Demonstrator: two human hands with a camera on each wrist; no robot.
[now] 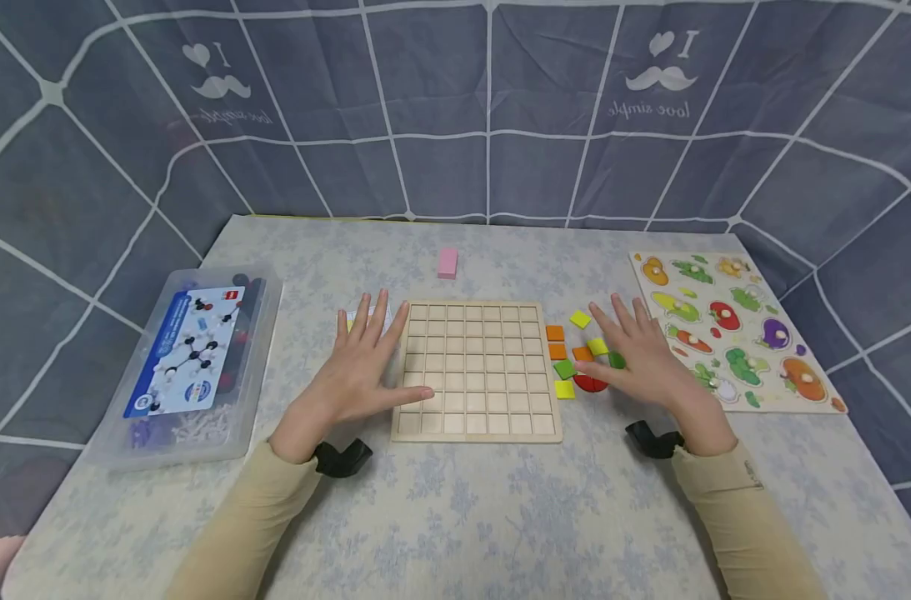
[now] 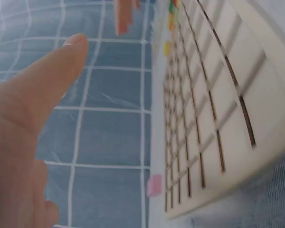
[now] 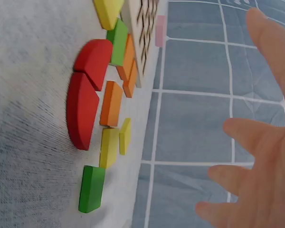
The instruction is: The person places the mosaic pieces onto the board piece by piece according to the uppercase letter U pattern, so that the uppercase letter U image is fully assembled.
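Note:
My left hand (image 1: pixel 361 367) is spread with straight fingers over the left edge of a wooden grid board (image 1: pixel 473 372), holding nothing. A small printed card (image 1: pixel 380 317) is partly hidden behind its fingers. My right hand (image 1: pixel 643 358) is likewise spread, above the right end of a loose group of coloured pieces. That group has orange squares (image 1: pixel 555 333), yellow squares (image 1: pixel 564 389), green squares (image 1: pixel 565 369) and two red quarter-round pieces (image 3: pixel 81 111). In the right wrist view these pieces lie on the cloth, apart from the right hand (image 3: pixel 270 156).
A lidded plastic box (image 1: pixel 192 358) with a molecule picture stands at the left. A vegetable puzzle board (image 1: pixel 733 333) lies at the right. Behind the grid board is a pink block (image 1: pixel 447 263). A grey checked curtain (image 1: pixel 440 108) hangs along the table's back edge.

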